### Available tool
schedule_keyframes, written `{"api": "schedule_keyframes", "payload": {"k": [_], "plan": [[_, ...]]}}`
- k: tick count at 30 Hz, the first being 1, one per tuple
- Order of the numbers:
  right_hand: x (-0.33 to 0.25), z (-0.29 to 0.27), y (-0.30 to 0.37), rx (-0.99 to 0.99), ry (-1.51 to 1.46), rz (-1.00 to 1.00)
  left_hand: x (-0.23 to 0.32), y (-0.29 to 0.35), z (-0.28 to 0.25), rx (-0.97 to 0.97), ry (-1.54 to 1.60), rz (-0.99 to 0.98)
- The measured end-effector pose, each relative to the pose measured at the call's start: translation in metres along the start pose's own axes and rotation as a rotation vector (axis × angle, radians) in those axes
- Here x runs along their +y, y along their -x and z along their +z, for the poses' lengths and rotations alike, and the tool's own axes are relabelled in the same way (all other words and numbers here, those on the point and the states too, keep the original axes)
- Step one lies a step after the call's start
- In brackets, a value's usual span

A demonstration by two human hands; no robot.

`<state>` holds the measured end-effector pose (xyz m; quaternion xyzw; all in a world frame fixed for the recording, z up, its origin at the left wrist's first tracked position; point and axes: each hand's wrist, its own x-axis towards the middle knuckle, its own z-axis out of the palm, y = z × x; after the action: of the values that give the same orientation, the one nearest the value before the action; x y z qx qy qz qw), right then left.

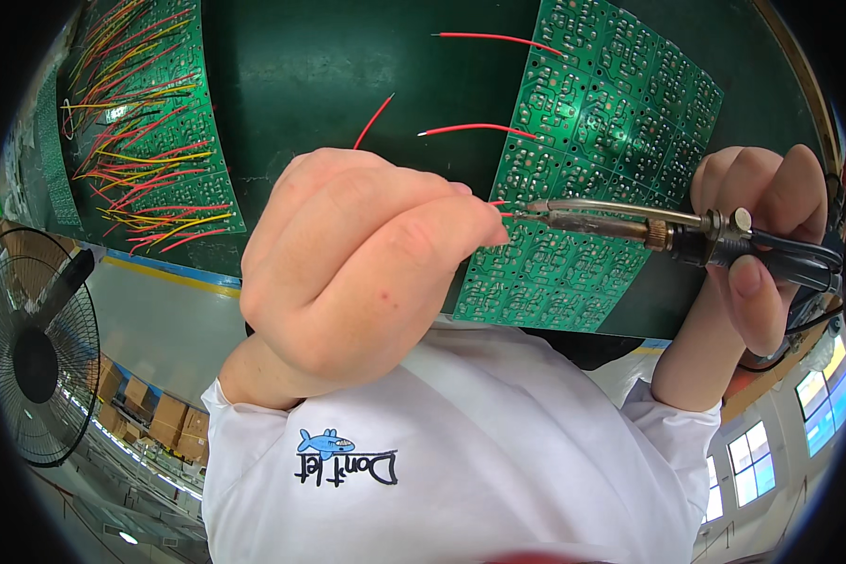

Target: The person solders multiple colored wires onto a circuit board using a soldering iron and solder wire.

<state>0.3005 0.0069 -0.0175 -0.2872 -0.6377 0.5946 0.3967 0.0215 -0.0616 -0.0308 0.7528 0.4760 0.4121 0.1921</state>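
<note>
Your work surface is a smooth dark green tabletop (329, 56), its near edge running along a blue-and-yellow strip (193, 282) on the left. On it, right of centre, lies the green rectangular circuit-board panel (545, 273) dotted with solder joints, two thin red insulated wires (484, 126) reaching out from its left side. Another loose red wire (374, 122) lies just beyond your left hand (357, 254). Your hands stand apart: the left pinches thumb and finger on a fine red-sheathed wire end (502, 214) over the panel's left edge, and the right hand (771, 211) is closed around a black-handled metal soldering iron (620, 226), its tip beside that wire end. Whether they touch, you cannot tell from here.

To the left, a second green panel (214, 188) bristles with red, yellow and black wires. Past the table stand a black round caged fan (36, 367) and brown cardboard boxes (169, 420); bright, pale-framed windows (752, 467) show at lower right.
</note>
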Motion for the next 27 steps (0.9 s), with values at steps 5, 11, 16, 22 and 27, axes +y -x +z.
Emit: {"api": "schedule_keyframes", "payload": {"k": [5, 11, 16, 22, 27], "plan": [[0.001, -0.001, 0.000, -0.013, -0.003, 0.008, 0.001, 0.000, 0.000, 0.000, -0.003, -0.014], [-0.002, -0.007, 0.002, -0.014, -0.101, 0.062, -0.001, 0.001, -0.001, 0.013, 0.002, -0.005], [-0.016, -0.025, 0.005, 0.025, -0.122, 0.082, -0.009, 0.004, -0.004, 0.005, 0.005, 0.054], [-0.043, 0.001, 0.024, 0.284, -0.144, 0.138, -0.019, 0.009, -0.012, -0.006, 0.018, 0.054], [-0.022, 0.034, 0.040, 0.253, -0.197, 0.081, -0.018, 0.007, -0.030, 0.002, -0.026, 0.066]]}}
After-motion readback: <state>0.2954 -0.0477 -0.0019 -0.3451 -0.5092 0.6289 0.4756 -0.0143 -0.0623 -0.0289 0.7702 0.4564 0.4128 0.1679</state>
